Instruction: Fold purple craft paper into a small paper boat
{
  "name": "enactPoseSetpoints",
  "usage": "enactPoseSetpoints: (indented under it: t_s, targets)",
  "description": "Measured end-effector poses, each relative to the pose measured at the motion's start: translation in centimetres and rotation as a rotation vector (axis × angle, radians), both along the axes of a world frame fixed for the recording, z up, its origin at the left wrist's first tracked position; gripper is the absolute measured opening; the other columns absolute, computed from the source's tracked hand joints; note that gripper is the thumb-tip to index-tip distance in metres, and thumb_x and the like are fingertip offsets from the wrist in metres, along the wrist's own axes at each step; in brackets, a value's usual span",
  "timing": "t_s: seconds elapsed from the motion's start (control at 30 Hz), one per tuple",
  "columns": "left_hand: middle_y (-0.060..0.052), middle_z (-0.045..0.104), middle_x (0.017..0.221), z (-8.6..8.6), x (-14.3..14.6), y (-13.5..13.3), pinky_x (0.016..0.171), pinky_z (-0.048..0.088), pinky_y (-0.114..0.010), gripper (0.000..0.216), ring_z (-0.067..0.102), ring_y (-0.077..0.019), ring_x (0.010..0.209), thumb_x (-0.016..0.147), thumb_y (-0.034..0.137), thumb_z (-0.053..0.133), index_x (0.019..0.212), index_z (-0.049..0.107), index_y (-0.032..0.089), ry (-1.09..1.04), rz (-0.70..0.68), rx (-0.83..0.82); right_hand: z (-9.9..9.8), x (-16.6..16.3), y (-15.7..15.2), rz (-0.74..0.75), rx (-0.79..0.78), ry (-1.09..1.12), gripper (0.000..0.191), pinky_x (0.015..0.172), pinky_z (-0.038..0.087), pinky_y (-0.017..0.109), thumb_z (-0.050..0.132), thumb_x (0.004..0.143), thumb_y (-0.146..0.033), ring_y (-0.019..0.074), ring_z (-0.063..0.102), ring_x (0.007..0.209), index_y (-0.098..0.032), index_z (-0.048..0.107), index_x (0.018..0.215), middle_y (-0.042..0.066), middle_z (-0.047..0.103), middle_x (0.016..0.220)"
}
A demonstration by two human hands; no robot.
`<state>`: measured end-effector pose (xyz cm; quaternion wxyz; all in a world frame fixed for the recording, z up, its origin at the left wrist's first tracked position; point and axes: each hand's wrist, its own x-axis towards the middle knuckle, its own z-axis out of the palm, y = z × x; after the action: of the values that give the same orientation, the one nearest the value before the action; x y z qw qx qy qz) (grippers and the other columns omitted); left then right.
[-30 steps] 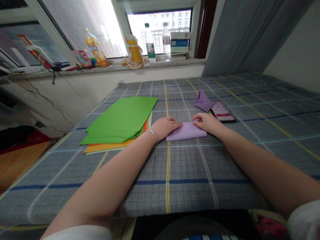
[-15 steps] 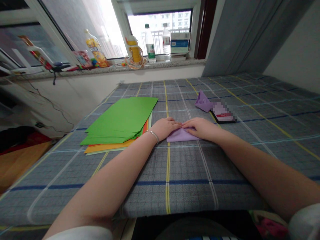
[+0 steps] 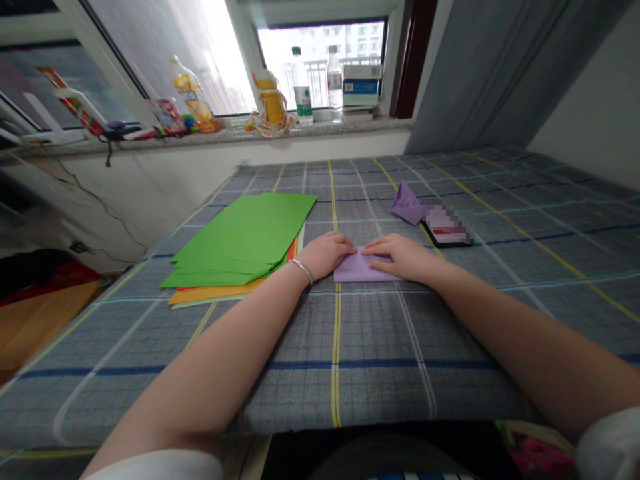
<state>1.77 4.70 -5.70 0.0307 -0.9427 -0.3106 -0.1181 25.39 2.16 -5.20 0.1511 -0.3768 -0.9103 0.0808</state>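
A folded sheet of purple paper [image 3: 355, 269] lies flat on the grey checked cloth [image 3: 370, 340]. My left hand [image 3: 327, 253], with a bracelet on its wrist, rests on the paper's left end, fingers stretched flat. Over the right part lies my right hand [image 3: 400, 256], fingers also flat and pointing left, so the fingertips of both hands nearly meet. Most of the sheet's right half is hidden under that hand.
A stack of coloured paper with green on top [image 3: 245, 239] lies to the left. A small folded purple paper piece [image 3: 407, 203] and a phone [image 3: 447, 227] sit behind my right hand. Bottles and clutter line the windowsill [image 3: 280, 127].
My right hand has slid left across the purple paper, from its right end to meet my left fingertips. My left hand has hardly moved.
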Motion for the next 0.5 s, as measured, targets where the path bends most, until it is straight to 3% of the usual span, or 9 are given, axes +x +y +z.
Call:
enactPoseSetpoints:
  t_s: [0.17, 0.27, 0.4, 0.5]
  targets:
    - [-0.008, 0.067, 0.111, 0.7, -0.1, 0.1, 0.099, 0.045, -0.033, 0.034, 0.061, -0.0168, 0.102, 0.090, 0.011, 0.046, 0.116, 0.067, 0.016, 0.008, -0.018, -0.095, -0.1, -0.2, 0.0, -0.040, 0.037, -0.060, 0.042, 0.095, 0.046, 0.041, 0.055, 0.088, -0.046, 0.0257, 0.059, 0.108, -0.023, 0.068, 0.120, 0.006, 0.066, 0.122]
    - [-0.010, 0.067, 0.107, 1.4, 0.8, -0.6, 0.098, 0.045, -0.033, 0.033, 0.061, -0.0183, 0.101, 0.088, 0.013, 0.047, 0.113, 0.069, 0.014, 0.059, 0.040, -0.116, 0.1, -0.6, -0.2, -0.051, 0.079, -0.117, 0.043, 0.093, 0.046, 0.041, 0.054, 0.089, -0.048, 0.0269, 0.058, 0.107, -0.024, 0.067, 0.122, 0.007, 0.065, 0.121]
    - [-0.011, 0.066, 0.098, 1.8, 2.2, -2.2, 0.092, 0.049, -0.036, 0.029, 0.062, -0.0212, 0.094, 0.090, 0.021, 0.045, 0.102, 0.071, 0.013, 0.123, 0.170, -0.057, 0.3, -0.9, -0.4, -0.051, 0.117, -0.170, 0.046, 0.093, 0.044, 0.042, 0.053, 0.089, -0.048, 0.0280, 0.056, 0.106, -0.020, 0.066, 0.123, 0.009, 0.064, 0.119]
    - [-0.013, 0.064, 0.105, 1.2, 2.4, -3.2, 0.094, 0.048, -0.037, 0.030, 0.060, -0.0231, 0.101, 0.090, 0.021, 0.044, 0.107, 0.067, 0.010, 0.077, 0.215, 0.020, 0.2, -1.0, -0.6, -0.062, 0.121, -0.187, 0.049, 0.093, 0.044, 0.043, 0.053, 0.089, -0.050, 0.0287, 0.054, 0.107, -0.019, 0.064, 0.125, 0.010, 0.062, 0.121]
